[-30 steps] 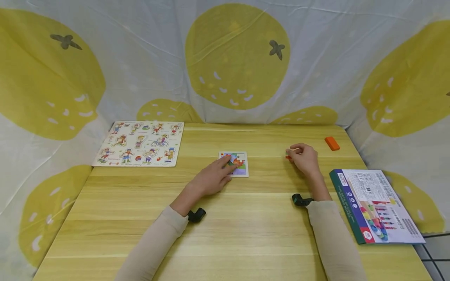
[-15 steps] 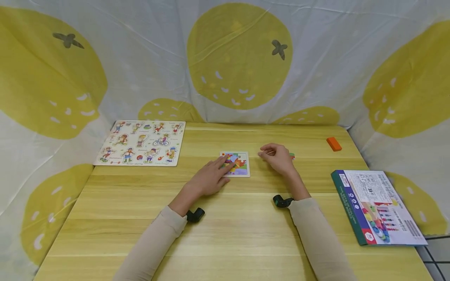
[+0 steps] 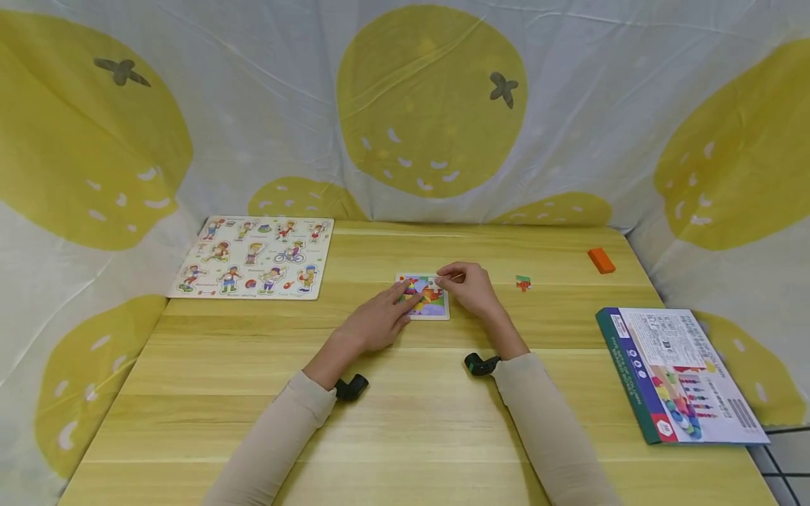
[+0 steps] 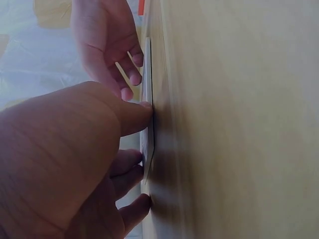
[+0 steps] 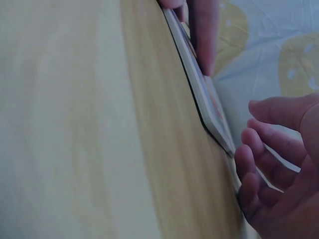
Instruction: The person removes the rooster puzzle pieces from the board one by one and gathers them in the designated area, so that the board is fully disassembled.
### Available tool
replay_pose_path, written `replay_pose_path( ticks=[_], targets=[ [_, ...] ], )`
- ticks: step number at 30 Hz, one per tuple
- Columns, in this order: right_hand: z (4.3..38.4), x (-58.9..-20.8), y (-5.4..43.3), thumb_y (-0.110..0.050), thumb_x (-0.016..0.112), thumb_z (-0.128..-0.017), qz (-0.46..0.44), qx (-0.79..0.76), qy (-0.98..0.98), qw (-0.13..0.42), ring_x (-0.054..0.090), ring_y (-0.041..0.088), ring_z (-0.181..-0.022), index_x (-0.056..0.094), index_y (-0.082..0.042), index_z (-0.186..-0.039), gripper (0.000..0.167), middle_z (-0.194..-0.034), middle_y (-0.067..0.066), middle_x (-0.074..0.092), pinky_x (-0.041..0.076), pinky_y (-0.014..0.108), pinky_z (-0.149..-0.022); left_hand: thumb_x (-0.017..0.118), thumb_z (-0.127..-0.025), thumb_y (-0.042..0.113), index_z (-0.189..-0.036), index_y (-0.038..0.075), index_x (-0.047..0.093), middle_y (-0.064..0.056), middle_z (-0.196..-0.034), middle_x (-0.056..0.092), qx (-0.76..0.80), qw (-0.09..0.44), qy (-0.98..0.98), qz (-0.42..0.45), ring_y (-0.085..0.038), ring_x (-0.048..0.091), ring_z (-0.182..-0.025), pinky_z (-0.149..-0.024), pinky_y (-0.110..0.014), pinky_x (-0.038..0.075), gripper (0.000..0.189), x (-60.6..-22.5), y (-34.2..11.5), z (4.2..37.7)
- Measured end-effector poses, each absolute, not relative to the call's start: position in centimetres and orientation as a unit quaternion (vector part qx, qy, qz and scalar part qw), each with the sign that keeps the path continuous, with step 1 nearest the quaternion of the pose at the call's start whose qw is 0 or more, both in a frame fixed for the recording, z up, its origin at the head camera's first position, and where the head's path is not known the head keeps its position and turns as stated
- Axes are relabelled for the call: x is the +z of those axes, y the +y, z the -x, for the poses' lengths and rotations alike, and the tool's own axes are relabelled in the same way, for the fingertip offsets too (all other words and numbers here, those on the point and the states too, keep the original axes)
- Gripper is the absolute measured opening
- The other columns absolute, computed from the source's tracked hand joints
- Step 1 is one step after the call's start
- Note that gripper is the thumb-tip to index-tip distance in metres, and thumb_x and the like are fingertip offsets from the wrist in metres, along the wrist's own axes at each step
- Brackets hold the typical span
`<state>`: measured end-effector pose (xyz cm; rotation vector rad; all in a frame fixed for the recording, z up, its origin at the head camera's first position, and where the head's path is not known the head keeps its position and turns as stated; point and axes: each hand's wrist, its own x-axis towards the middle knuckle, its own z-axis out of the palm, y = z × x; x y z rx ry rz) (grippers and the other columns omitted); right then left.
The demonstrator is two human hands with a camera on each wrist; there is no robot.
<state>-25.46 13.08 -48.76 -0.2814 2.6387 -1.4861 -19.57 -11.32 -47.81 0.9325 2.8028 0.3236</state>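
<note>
A small square jigsaw puzzle [image 3: 432, 309] with a white border and a colourful picture lies mid-table. My left hand [image 3: 378, 320] rests on its left side, index and middle fingers stretched over the picture. In the left wrist view, the fingers of the left hand [image 4: 65, 149] touch the thin puzzle board [image 4: 148, 129]. At the puzzle's far right corner is my right hand [image 3: 470, 287], thumb and index finger close together over it. The right wrist view shows the right hand [image 5: 284, 164] loosely curled, with no piece visible between its fingers. A loose red and green puzzle piece [image 3: 523, 283] lies farther right.
A larger picture board [image 3: 253, 260] with sports figures lies at the back left. At the back right is an orange block [image 3: 601, 261]. A flat printed box [image 3: 683, 372] lies along the right table edge. A fruit-patterned cloth [image 3: 430, 98] hangs behind the table.
My right hand has moved left from the loose piece to the puzzle's far right corner, leaving that piece uncovered on the table. My left hand has stayed on the puzzle.
</note>
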Motion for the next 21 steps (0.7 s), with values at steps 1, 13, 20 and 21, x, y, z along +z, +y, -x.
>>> replay_pose_path(
  ticks=[1,13,20,21],
  targets=[
    [25.4,-48.8,12.9,-0.024,0.073,-0.097,0.094,-0.489,0.865,0.053,0.071,0.024,-0.092,0.077,-0.009,-0.114,0.022,-0.106,0.01,0.075,0.056,0.031,-0.076,0.043,-0.112,0.03,-0.163,0.022,0.034,-0.014,-0.172,0.019,0.108,0.083,0.94,-0.313,-0.034,0.025,-0.158,-0.126,-0.048,0.03,0.052,-47.8,-11.3,19.6],
    [25.4,-48.9,11.5,-0.02,0.073,-0.096,0.083,-0.473,0.875,0.053,0.069,0.022,-0.088,0.078,-0.007,-0.11,0.02,-0.098,0.009,0.075,0.057,0.033,-0.078,0.044,-0.112,0.028,-0.163,0.022,0.034,-0.017,-0.172,0.02,0.107,0.074,0.94,-0.316,-0.035,0.027,-0.157,-0.126,-0.049,0.031,0.053,-47.9,-11.1,19.5],
    [25.3,-48.8,11.1,-0.018,0.073,-0.095,0.087,-0.45,0.888,0.035,0.066,0.019,-0.08,0.078,-0.005,-0.109,0.02,-0.093,0.008,0.074,0.054,0.029,-0.072,0.043,-0.112,0.028,-0.163,0.023,0.033,-0.018,-0.171,0.021,0.107,0.075,0.942,-0.309,-0.036,0.026,-0.157,-0.125,-0.049,0.033,0.053,-47.8,-11.1,19.4],
    [25.2,-48.8,11.1,-0.018,0.073,-0.096,0.087,-0.446,0.89,0.034,0.066,0.018,-0.079,0.078,-0.005,-0.108,0.019,-0.092,0.008,0.074,0.053,0.029,-0.071,0.043,-0.112,0.028,-0.163,0.023,0.033,-0.018,-0.171,0.021,0.105,0.075,0.942,-0.31,-0.036,0.026,-0.157,-0.125,-0.049,0.033,0.053,-47.8,-11.1,19.4]
  ],
)
